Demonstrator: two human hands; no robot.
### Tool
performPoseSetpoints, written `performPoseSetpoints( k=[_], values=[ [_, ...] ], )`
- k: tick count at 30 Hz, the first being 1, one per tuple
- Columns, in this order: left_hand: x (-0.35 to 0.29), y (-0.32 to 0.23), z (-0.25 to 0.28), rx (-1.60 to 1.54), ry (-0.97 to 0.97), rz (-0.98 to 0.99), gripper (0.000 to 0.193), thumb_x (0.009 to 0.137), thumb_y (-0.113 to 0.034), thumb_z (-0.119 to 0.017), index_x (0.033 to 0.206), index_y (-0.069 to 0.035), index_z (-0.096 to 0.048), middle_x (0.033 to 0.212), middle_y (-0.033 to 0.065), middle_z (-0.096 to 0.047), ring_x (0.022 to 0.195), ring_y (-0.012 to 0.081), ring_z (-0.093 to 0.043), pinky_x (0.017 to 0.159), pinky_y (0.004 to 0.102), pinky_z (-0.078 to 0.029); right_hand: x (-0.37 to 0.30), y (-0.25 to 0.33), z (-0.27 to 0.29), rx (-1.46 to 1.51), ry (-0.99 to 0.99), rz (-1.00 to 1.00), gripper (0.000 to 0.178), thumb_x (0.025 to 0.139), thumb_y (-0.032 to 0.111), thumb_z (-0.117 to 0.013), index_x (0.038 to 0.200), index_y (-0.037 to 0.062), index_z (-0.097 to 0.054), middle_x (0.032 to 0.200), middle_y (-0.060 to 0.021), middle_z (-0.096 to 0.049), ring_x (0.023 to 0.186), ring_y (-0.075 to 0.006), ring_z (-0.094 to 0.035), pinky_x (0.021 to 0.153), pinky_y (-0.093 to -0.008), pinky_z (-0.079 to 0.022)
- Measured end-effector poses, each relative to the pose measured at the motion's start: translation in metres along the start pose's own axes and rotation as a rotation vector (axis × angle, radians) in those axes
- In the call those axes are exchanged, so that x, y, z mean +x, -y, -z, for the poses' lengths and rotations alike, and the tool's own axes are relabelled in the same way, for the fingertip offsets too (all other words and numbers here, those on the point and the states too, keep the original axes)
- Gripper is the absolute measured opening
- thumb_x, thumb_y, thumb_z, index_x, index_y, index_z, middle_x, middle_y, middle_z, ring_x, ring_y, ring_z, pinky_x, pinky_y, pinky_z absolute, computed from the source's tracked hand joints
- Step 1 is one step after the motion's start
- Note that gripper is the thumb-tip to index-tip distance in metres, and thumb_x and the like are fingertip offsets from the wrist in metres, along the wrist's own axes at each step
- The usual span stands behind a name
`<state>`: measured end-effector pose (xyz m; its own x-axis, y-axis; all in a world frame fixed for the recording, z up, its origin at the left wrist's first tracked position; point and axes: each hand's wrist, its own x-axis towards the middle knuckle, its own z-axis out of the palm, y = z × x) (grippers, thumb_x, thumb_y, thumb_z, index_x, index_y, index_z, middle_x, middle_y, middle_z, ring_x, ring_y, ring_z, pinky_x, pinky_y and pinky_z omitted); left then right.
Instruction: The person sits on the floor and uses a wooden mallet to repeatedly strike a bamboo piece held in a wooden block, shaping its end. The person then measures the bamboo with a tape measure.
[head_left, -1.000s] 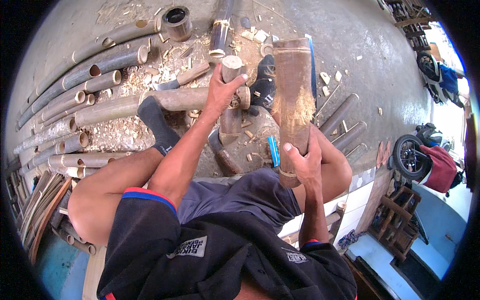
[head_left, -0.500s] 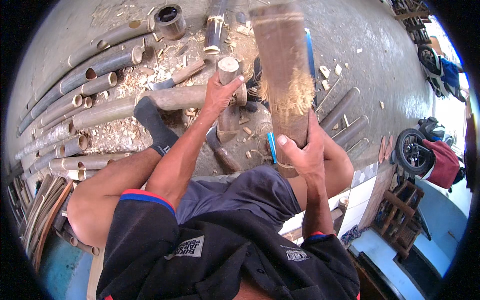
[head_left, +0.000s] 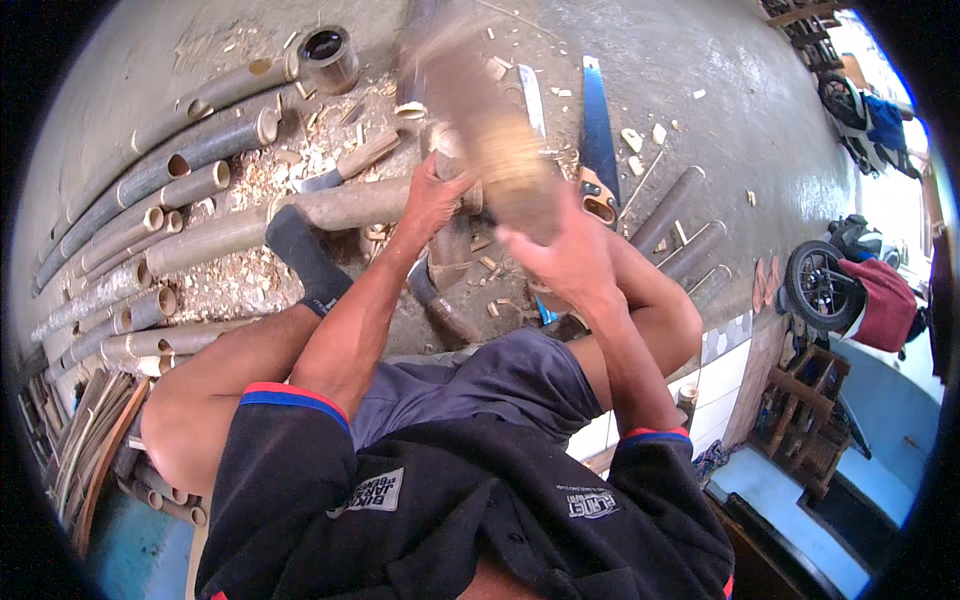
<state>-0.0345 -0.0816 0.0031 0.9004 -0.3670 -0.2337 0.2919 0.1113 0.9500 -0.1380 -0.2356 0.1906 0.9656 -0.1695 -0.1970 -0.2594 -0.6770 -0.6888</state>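
Note:
My left hand (head_left: 432,203) is wrapped around a short, thick wooden handle (head_left: 446,150) with a pale flat top, held upright at the end of a long bamboo tube (head_left: 350,203). Whatever lies at the handle's lower end is hidden by the hand. In my right hand (head_left: 575,260) is a heavy brown wooden mallet (head_left: 480,110), smeared by motion, with a frayed yellowish patch on its side. The mallet leans left, its far part over or close to the handle; whether they touch I cannot tell. My socked foot (head_left: 305,255) rests against the bamboo tube.
Several bamboo tubes with cut holes (head_left: 190,150) lie at left among wood chips. A wood-handled knife (head_left: 368,152) and another wood-handled tool (head_left: 445,312) lie near the tube. A blue saw (head_left: 597,130), a dark can (head_left: 328,60) and a parked motorbike (head_left: 825,285) stand farther out.
The mallet has swung left from beside the handle toward its top, my right hand moving left with it. This uncovers the saw and a pale blade. My left hand stays nearly in place.

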Motion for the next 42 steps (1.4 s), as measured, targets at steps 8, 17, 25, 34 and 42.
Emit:
performPoseSetpoints(
  k=[8,17,25,34,42],
  values=[
    [-0.021,-0.006,-0.002,-0.051,-0.025,-0.061,0.031,0.092,-0.018,-0.076,0.117,-0.001,-0.067,0.109,0.005,-0.073,0.098,0.0123,-0.065,0.09,0.0321,-0.053,-0.009,0.0,-0.01,0.009,-0.048,0.049,0.09,0.077,0.055,-0.077,0.144,0.002,-0.047,0.115,-0.031,-0.068,0.102,-0.047,-0.069,0.09,-0.0512,-0.054],
    [0.01,0.003,0.035,-0.298,-0.285,0.025,0.023,0.087,-0.018,-0.075,0.101,-0.002,-0.067,0.085,0.0024,-0.069,0.073,0.0117,-0.063,0.07,0.0287,-0.052,-0.05,-0.014,-0.014,0.037,-0.159,0.092,0.092,0.077,0.04,-0.082,0.148,-0.0014,-0.042,0.121,-0.0279,-0.068,0.11,-0.0445,-0.068,0.098,-0.0482,-0.052],
    [-0.015,-0.021,0.01,0.043,-0.08,-0.022,0.04,0.083,-0.03,-0.085,0.108,-0.004,-0.069,0.098,-0.0002,-0.071,0.088,0.0086,-0.064,0.081,0.0276,-0.052,-0.076,-0.014,-0.013,0.443,-0.231,-0.032,0.072,0.086,0.025,-0.074,0.143,-0.006,-0.042,0.117,-0.023,-0.069,0.106,-0.0294,-0.07,0.095,-0.0402,-0.054],
    [-0.041,0.01,0.014,-0.233,0.211,-0.005,0.037,0.084,-0.01,-0.082,0.117,-0.002,-0.067,0.112,-0.0006,-0.072,0.099,0.0079,-0.064,0.089,0.029,-0.053,-0.07,-0.022,-0.061,0.242,-0.044,-0.129,0.079,0.077,0.034,-0.085,0.138,-0.0028,-0.049,0.115,-0.0201,-0.071,0.106,-0.0304,-0.07,0.094,-0.0408,-0.054],
    [-0.06,0.009,0.004,-0.409,0.183,0.046,0.036,0.091,-0.008,-0.075,0.127,-0.004,-0.067,0.119,0.0031,-0.07,0.108,0.0106,-0.063,0.094,0.0306,-0.053,-0.089,-0.028,-0.073,0.18,-0.031,-0.056,0.077,0.078,0.036,-0.083,0.133,-0.0065,-0.051,0.108,-0.0268,-0.072,0.102,-0.0362,-0.072,0.09,-0.044,-0.055]
  ],
)
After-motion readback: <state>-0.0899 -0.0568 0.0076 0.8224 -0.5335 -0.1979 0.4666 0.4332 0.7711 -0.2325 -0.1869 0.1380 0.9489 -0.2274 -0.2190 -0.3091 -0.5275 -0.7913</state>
